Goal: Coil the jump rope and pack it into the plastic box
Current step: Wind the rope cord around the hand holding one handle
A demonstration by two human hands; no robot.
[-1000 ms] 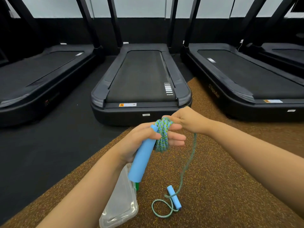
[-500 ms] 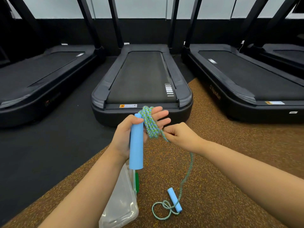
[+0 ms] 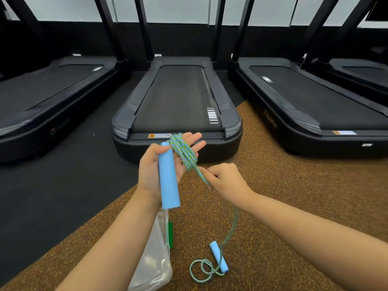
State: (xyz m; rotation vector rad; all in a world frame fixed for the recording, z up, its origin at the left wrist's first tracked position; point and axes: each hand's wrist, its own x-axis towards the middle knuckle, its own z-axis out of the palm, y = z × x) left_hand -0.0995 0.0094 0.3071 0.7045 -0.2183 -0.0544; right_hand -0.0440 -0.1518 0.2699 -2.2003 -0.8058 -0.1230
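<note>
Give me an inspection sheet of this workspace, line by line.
Surface: brown speckled floor, with black floor to its left.
Job's things: jump rope wound in several turns round the left fingers, its tail running down to the floor; blue handle upright against the left palm; second handle lying on the floor beside a loose loop; plastic box on the floor under the left forearm.
Clutter: nothing seen.
Hands: left hand holds the blue handle with its thumb, fingers straight; right hand pinches the rope just below the coil.
Cables: nothing seen.
Surroundings: treadmills in a row ahead.
</note>
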